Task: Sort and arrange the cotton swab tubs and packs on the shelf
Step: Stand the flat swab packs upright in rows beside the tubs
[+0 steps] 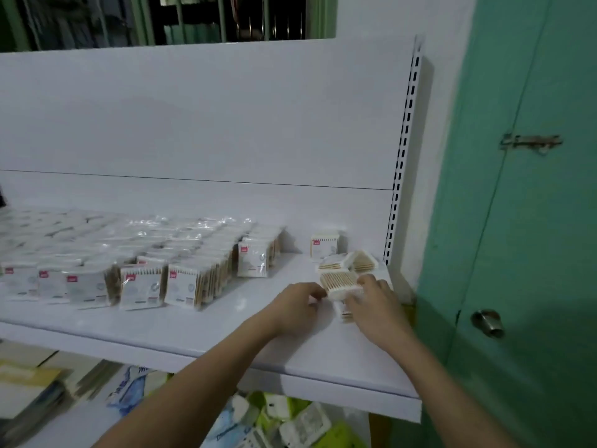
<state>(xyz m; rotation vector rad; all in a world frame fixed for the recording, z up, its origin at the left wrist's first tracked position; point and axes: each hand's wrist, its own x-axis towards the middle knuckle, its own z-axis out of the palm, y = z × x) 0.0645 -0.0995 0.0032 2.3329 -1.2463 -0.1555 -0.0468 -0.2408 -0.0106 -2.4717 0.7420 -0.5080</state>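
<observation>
Rows of upright cotton swab packs (142, 282) with red labels fill the left and middle of the white shelf (226, 331). One pack (324, 244) stands alone against the back panel. At the right end lies a loose heap of packs (352, 263). My left hand (298, 305) pinches the left edge of a flat swab pack (340, 282) at the front of that heap. My right hand (374, 302) grips the same pack from the right, covering other packs under it.
A slotted white upright (405, 150) closes the shelf's right end. Beyond it stands a green door (523, 221) with a knob (487, 322) and a latch. Below the shelf lie mixed goods (284, 418) and books (29, 389).
</observation>
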